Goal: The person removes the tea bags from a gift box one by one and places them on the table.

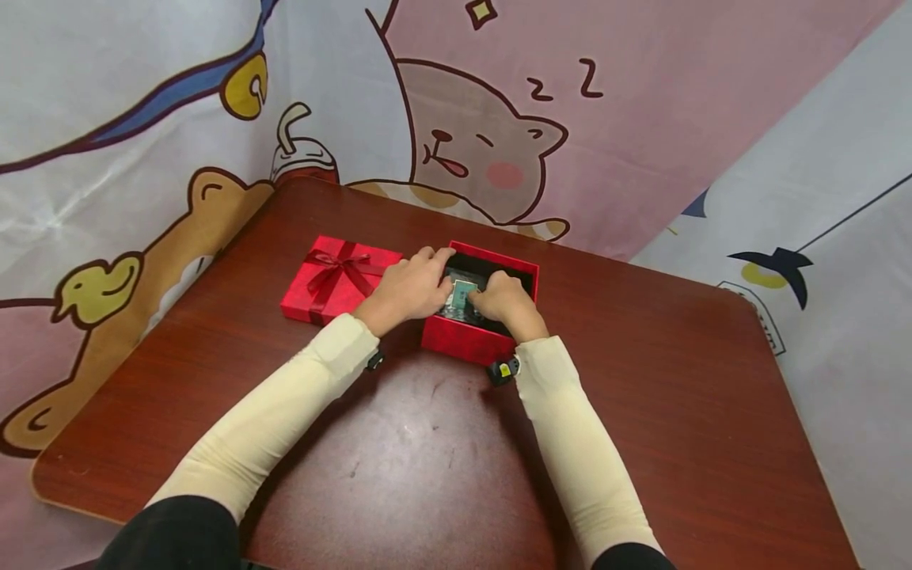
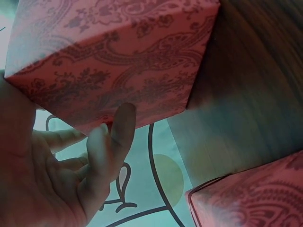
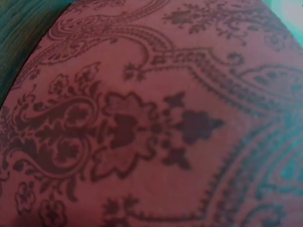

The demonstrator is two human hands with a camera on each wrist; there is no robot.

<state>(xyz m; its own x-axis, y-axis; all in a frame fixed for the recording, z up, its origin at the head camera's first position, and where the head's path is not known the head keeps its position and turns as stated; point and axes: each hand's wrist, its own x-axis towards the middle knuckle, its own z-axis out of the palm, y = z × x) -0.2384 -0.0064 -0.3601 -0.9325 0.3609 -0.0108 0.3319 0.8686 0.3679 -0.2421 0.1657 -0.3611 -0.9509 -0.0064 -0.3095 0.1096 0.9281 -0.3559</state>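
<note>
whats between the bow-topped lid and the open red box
In the head view, the left hand shows between lid and box, above the tabletop.

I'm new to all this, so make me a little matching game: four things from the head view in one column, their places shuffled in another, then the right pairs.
Things
1. Red lid with a dark-red ribbon bow
2. Small packet with a teal label
3. Reddish-brown wood-grain table
4. Person's bare left hand

Places
A. Inside the open red patterned box
B. At the left edge of the box
C. On the tabletop, to the left of the box
D. Underneath both box and lid

Right pairs: 1-C, 2-A, 3-D, 4-B
</note>
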